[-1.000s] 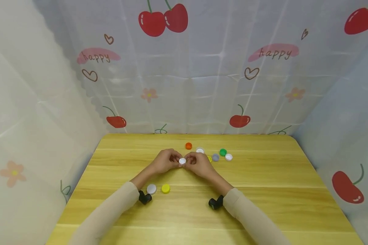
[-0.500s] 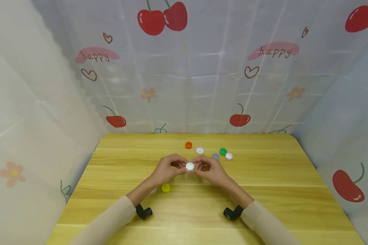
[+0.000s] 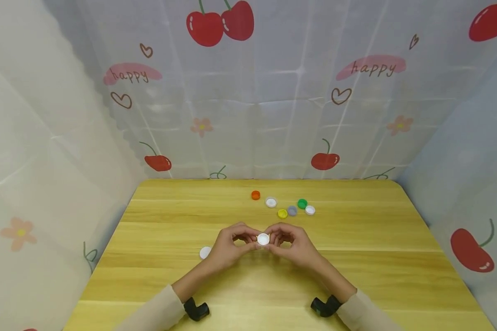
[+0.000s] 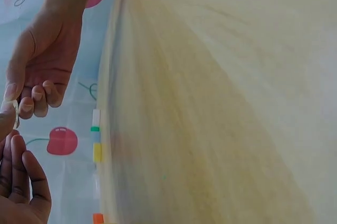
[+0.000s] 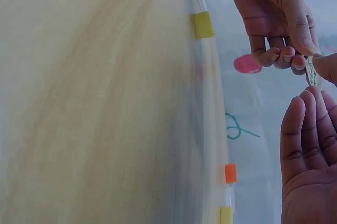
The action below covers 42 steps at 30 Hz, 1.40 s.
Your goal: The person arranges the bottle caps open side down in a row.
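Note:
Between my two hands, above the middle of the table, a white bottle cap (image 3: 263, 239) is held with its hollow side up. My left hand (image 3: 228, 246) pinches its left edge with thumb and fingertips. On the opposite edge, my right hand (image 3: 300, 248) pinches it the same way. Green print shows on the cap (image 5: 313, 75) in the right wrist view. Left of my left hand lies another white cap (image 3: 205, 252) on the tabletop.
Farther back on the wooden table (image 3: 170, 202) lie an orange cap (image 3: 255, 195), a white cap (image 3: 271, 202), a yellow cap (image 3: 282, 214), a grey cap (image 3: 292, 210), a green cap (image 3: 302, 203) and another white cap (image 3: 310, 210). Patterned curtains (image 3: 248, 115) surround the table.
Both hands have drawn the white cap nearer and slightly right. The yellow cap at the back is uncovered; the front yellow cap is now hidden by my left hand.

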Each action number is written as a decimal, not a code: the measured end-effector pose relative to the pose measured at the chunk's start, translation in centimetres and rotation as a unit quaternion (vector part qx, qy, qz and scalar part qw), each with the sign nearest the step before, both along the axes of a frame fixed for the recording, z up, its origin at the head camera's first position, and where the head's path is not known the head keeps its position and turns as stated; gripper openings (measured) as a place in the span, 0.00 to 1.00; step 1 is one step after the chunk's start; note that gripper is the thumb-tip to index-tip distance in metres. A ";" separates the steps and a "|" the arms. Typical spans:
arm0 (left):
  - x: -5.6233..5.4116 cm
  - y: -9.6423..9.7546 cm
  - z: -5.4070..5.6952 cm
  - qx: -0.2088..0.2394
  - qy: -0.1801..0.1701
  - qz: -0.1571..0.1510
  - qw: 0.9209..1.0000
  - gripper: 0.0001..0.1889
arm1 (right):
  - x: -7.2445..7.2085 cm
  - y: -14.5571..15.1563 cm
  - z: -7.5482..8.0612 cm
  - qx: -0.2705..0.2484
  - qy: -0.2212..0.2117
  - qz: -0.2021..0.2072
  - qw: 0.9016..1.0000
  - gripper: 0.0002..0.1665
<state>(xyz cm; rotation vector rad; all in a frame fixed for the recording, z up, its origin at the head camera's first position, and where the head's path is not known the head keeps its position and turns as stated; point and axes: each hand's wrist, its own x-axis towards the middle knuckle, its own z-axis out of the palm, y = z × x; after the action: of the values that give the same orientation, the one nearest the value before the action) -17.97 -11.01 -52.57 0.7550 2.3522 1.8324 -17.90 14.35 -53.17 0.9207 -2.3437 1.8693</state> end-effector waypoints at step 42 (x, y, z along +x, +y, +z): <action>-1.3 -1.2 0.5 -0.026 -0.180 -0.073 0.981 0.12 | 0.1 -0.2 -0.9 0.005 0.051 0.012 0.999 0.21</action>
<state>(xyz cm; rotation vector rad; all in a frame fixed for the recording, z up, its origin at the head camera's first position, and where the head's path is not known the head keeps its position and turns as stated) -19.23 -12.19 -52.03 0.5204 2.0492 1.6755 -17.83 14.13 -54.04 1.0252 -2.2956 1.7744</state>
